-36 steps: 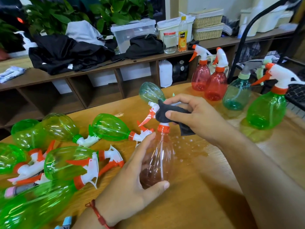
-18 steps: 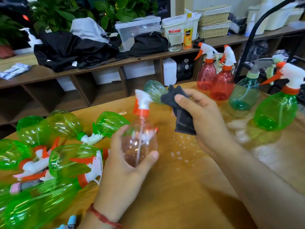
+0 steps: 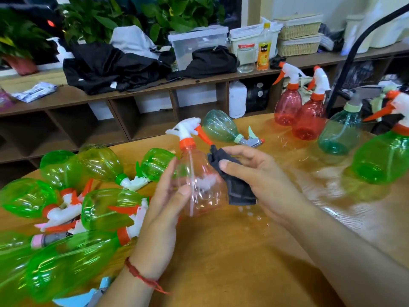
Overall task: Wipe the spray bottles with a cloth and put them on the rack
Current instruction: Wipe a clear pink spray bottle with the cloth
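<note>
Wooden surface (image 3: 221,262), mid-wipe: left hand (image 3: 159,218) grips the clear bottle (image 3: 199,185) upright, right hand (image 3: 261,180) pinches the dark cloth (image 3: 236,187) against its side; turning the bottle steadily would cover every face.

The left hand (image 3: 163,209) wears a thin red cord bracelet (image 3: 141,276) round its wrist; the cord looks twisted or braided; a loose red tail trails from the bracelet's end nearer the right hand (image 3: 254,173); on either side of the bracelet the arm is bare; the visible nails are short.
</note>
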A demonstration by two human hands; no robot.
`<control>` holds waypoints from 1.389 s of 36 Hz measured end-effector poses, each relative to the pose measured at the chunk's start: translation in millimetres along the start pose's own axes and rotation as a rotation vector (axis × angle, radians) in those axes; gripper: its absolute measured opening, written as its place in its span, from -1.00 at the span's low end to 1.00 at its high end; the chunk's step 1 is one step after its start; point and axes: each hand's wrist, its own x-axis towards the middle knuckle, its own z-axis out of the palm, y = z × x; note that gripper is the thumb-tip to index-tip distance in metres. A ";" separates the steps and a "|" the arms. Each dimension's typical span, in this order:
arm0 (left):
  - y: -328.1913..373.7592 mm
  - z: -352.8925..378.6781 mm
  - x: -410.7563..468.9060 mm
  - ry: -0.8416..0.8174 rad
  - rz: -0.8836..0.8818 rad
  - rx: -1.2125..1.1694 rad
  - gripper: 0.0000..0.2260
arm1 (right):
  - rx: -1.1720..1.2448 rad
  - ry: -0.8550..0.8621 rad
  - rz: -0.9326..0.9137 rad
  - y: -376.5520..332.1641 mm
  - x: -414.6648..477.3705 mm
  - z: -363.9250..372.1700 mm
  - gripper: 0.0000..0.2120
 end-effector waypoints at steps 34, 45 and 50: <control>4.0 24.0 -24.1 -0.284 0.175 0.588 -0.10 | -0.864 0.297 -0.733 -4.6 9.4 -16.0 -0.75; -4.2 30.0 -25.2 -0.312 0.259 0.672 -0.14 | -0.897 0.348 -0.719 -17.4 10.5 -26.9 -0.77; -9.3 29.9 -25.6 -0.277 0.243 0.622 -0.13 | -0.856 0.156 -0.748 -5.6 7.6 -4.5 -0.77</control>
